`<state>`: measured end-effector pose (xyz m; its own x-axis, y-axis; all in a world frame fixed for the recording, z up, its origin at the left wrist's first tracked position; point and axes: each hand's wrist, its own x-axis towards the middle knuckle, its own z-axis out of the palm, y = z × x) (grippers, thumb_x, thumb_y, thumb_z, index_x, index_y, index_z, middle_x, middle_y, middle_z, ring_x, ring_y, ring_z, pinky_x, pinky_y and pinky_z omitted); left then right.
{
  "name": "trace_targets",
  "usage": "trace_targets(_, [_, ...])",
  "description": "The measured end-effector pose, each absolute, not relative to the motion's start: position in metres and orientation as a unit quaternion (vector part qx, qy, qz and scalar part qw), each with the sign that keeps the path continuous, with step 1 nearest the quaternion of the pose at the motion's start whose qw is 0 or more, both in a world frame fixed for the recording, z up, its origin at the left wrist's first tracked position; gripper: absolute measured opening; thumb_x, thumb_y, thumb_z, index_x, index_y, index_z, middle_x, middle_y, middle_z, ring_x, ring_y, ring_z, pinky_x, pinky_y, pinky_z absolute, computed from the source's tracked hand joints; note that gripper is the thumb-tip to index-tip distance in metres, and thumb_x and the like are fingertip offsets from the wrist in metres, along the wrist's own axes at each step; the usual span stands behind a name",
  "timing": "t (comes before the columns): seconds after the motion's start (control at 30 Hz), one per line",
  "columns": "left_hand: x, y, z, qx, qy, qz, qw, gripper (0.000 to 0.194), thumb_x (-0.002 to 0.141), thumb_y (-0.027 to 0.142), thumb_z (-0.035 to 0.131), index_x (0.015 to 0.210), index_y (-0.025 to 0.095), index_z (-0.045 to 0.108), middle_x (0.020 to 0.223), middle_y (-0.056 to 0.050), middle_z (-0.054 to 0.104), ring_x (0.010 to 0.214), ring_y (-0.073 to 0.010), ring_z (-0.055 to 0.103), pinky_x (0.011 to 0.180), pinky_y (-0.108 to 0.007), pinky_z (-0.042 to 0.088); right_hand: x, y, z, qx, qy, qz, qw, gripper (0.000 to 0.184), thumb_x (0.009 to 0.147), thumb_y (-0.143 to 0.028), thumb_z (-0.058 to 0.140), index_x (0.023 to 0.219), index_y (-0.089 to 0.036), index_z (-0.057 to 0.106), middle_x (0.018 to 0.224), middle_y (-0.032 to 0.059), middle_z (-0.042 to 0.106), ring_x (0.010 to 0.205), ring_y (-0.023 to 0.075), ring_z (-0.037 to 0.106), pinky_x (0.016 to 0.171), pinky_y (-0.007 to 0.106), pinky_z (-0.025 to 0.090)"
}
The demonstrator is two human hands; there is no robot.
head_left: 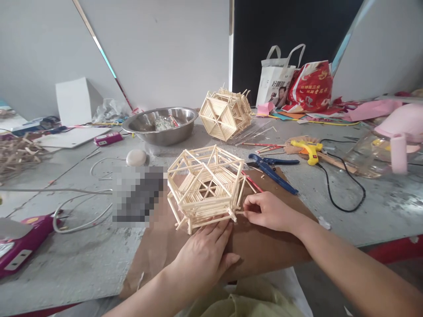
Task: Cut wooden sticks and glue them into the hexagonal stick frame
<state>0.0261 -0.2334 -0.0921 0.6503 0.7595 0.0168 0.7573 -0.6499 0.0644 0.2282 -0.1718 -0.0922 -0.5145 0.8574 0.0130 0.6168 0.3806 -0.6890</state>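
Observation:
A hexagonal frame built of thin wooden sticks (pixel 205 200) stands on a sheet of brown cardboard (pixel 271 251) in front of me. My left hand (pixel 208 251) lies with its fingers stretched out at the frame's near lower edge, the fingertips partly hidden beneath its sticks. At the frame's right lower corner, my right hand (pixel 266 210) is closed in a pinch. A short bit of wooden stick (pixel 239 212) shows at its fingertips; the rest is hidden by the fingers. Just beyond that hand are blue-handled cutters (pixel 274 171).
Behind the frame rest a metal basin (pixel 161 127) and a second stick structure (pixel 224 114). To the right lie a yellow glue gun (pixel 309 149) with a black cord and a clear jug (pixel 370 154). A purple power strip (pixel 24 244) and white cable occupy the left.

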Motion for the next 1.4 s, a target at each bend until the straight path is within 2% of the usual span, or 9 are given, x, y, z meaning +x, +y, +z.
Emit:
trace_targets(0.23, [0.020, -0.217, -0.090, 0.900, 0.432, 0.034, 0.042, 0.052, 0.080, 0.047, 0.037, 0.120, 0.014, 0.043, 0.123, -0.010, 0.047, 0.112, -0.0241, 0.043, 0.090, -0.039, 0.038, 0.237, -0.168, -0.087, -0.439, -0.801, 0.362, 0.186, 0.008, 0.070, -0.021, 0.049, 0.065, -0.017, 0.054, 0.058, -0.0026, 0.054, 0.053, 0.0090, 0.046, 0.050, 0.019, 0.034])
trace_targets(0.4, [0.022, -0.216, -0.087, 0.898, 0.427, 0.102, 0.045, 0.037, 0.081, 0.033, 0.042, 0.113, 0.016, 0.049, 0.120, -0.009, 0.050, 0.108, -0.0216, 0.046, 0.087, -0.037, 0.041, 0.236, -0.169, -0.084, -0.395, -0.777, 0.444, 0.208, 0.009, 0.071, -0.024, 0.052, 0.069, -0.015, 0.055, 0.061, -0.0023, 0.054, 0.056, 0.0085, 0.047, 0.052, 0.019, 0.037])
trace_targets(0.53, [0.032, -0.227, -0.087, 0.861, 0.460, 0.205, 0.070, 0.024, 0.081, 0.028, 0.042, 0.099, 0.017, 0.054, 0.087, -0.005, 0.064, 0.081, -0.0163, 0.059, 0.071, -0.030, 0.048, 0.233, -0.172, -0.085, -0.372, -0.778, 0.459, 0.213, 0.008, 0.071, -0.022, 0.052, 0.071, -0.015, 0.055, 0.061, -0.0021, 0.054, 0.056, 0.0083, 0.048, 0.052, 0.018, 0.037])
trace_targets(0.63, [0.041, -0.229, -0.089, 0.838, 0.497, 0.210, 0.083, 0.019, 0.082, 0.028, 0.040, 0.082, 0.017, 0.056, 0.067, -0.002, 0.062, 0.062, -0.0140, 0.058, 0.057, -0.026, 0.047, 0.229, -0.175, -0.086, -0.365, -0.798, 0.432, 0.209, 0.009, 0.072, -0.024, 0.052, 0.071, -0.015, 0.056, 0.061, -0.0016, 0.055, 0.055, 0.0087, 0.048, 0.052, 0.019, 0.037])
trace_targets(0.73, [0.046, -0.225, -0.092, 0.837, 0.509, 0.184, 0.079, 0.026, 0.084, 0.023, 0.034, 0.066, 0.017, 0.052, 0.060, -0.002, 0.060, 0.055, -0.0133, 0.056, 0.052, -0.025, 0.044, 0.226, -0.178, -0.086, -0.371, -0.814, 0.391, 0.215, 0.015, 0.073, -0.029, 0.052, 0.070, -0.015, 0.057, 0.061, -0.0003, 0.056, 0.056, 0.0093, 0.049, 0.052, 0.019, 0.038])
trace_targets(0.87, [0.046, -0.222, -0.095, 0.847, 0.498, 0.165, 0.088, 0.025, 0.084, 0.017, 0.029, 0.070, 0.016, 0.049, 0.061, -0.002, 0.058, 0.055, -0.0136, 0.056, 0.051, -0.025, 0.043, 0.223, -0.181, -0.088, -0.370, -0.825, 0.368, 0.219, 0.014, 0.074, -0.028, 0.051, 0.072, -0.016, 0.058, 0.063, 0.0004, 0.058, 0.056, 0.0094, 0.050, 0.052, 0.019, 0.039])
trace_targets(1.07, [0.045, -0.222, -0.097, 0.856, 0.499, 0.118, 0.073, 0.020, 0.081, 0.013, 0.030, 0.078, 0.015, 0.049, 0.065, -0.003, 0.059, 0.060, -0.0167, 0.058, 0.055, -0.029, 0.046, 0.217, -0.185, -0.091, -0.355, -0.837, 0.367, 0.194, 0.018, 0.077, -0.024, 0.045, 0.087, -0.017, 0.058, 0.068, 0.0003, 0.062, 0.058, 0.0098, 0.053, 0.054, 0.019, 0.039])
trace_targets(1.27, [0.048, -0.228, -0.088, 0.861, 0.498, 0.090, 0.049, 0.026, 0.084, 0.024, 0.030, 0.070, 0.017, 0.051, 0.065, -0.003, 0.060, 0.059, -0.0181, 0.058, 0.052, -0.030, 0.045, 0.218, -0.184, -0.092, -0.362, -0.865, 0.305, 0.167, 0.018, 0.078, -0.022, 0.045, 0.085, -0.020, 0.061, 0.076, 0.0004, 0.065, 0.066, 0.0116, 0.057, 0.060, 0.020, 0.039])
trace_targets(1.4, [0.034, -0.233, -0.054, 0.862, 0.477, 0.158, 0.063, 0.022, 0.082, 0.029, 0.036, 0.072, 0.018, 0.053, 0.064, -0.001, 0.060, 0.058, -0.0140, 0.056, 0.051, -0.024, 0.042, 0.221, -0.180, -0.092, -0.376, -0.876, 0.256, 0.158, 0.019, 0.078, -0.023, 0.046, 0.083, -0.022, 0.063, 0.077, 0.0004, 0.064, 0.070, 0.0129, 0.057, 0.064, 0.022, 0.039])
